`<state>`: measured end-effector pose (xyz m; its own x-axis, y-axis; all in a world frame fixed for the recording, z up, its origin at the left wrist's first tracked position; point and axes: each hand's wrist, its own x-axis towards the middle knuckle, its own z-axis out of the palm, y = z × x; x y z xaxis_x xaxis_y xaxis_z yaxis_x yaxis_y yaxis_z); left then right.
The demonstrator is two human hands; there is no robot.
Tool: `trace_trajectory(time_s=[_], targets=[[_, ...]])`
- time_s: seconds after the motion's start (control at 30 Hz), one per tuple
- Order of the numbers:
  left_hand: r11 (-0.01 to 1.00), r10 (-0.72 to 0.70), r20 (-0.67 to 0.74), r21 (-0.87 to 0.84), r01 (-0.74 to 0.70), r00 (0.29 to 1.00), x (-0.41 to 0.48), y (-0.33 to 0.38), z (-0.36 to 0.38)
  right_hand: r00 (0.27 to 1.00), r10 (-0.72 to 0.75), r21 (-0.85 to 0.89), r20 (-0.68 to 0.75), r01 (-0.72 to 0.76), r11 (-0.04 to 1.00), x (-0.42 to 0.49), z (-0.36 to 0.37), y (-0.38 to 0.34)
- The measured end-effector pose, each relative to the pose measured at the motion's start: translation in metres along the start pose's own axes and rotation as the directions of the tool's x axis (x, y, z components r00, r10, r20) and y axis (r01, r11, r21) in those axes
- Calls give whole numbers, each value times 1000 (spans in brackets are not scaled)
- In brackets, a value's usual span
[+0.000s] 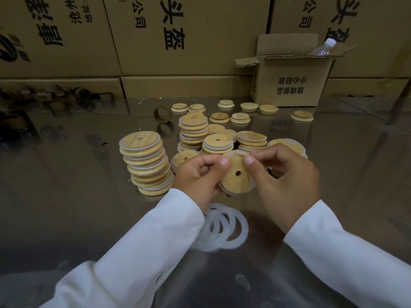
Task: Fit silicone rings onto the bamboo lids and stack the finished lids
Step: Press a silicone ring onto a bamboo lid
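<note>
One bamboo lid (pixel 235 176) held up between both hands, just above the glossy surface (pixel 89 196) and in front of the stacks. Round, pale golden, fine grain across the face, one small hole off centre, face tilted toward the camera. Around its edge a translucent white silicone ring (pixel 231 192), snug along the bottom, lifted a little at the top rim.

Curled round the lid's left edge, the left hand (pixel 198 174), thumb pressed on the face near the top. At the top right, the right hand (pixel 287 181), thumb and forefinger pinching the ring against the rim, other fingers curled behind.

Below the wrists, loose rings (pixel 226 227) lying flat and overlapped on the surface, partly covered by the left sleeve (pixel 144 252). To the left, a tall stack (pixel 145 161) of ringed lids, leaning. More of the same in shorter stacks (pixel 193 132) behind the hands, some partly hidden by fingers and the held lid. Farther back, single lids (pixel 240 118) scattered apart (too small to tell whether ringed).

Seating of the ring on the far side: cannot tell, hidden by fingers. At the right rear, a small open box (pixel 291 85) with a clear bottle (pixel 325 47) poking out, blurred. At the left rear, a dim row of cardboard tubes (pixel 82 96), hard to make out. Behind everything, big printed cartons (pixel 189 36), cut off at the top.
</note>
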<state>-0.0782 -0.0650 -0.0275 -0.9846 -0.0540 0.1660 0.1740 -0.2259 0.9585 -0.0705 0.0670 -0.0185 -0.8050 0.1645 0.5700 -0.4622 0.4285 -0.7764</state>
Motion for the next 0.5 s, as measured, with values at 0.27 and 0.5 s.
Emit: trace_trajectory(time_s=[0.27, 0.5], targets=[[979, 83, -38, 189, -74, 996, 6, -2, -9, 888, 420, 284, 186, -458, 842, 6, -4, -3], [999, 19, 2, 37, -20, 1000, 8, -1, -11, 814, 463, 389, 350, -576, 719, 9, -9, -7]])
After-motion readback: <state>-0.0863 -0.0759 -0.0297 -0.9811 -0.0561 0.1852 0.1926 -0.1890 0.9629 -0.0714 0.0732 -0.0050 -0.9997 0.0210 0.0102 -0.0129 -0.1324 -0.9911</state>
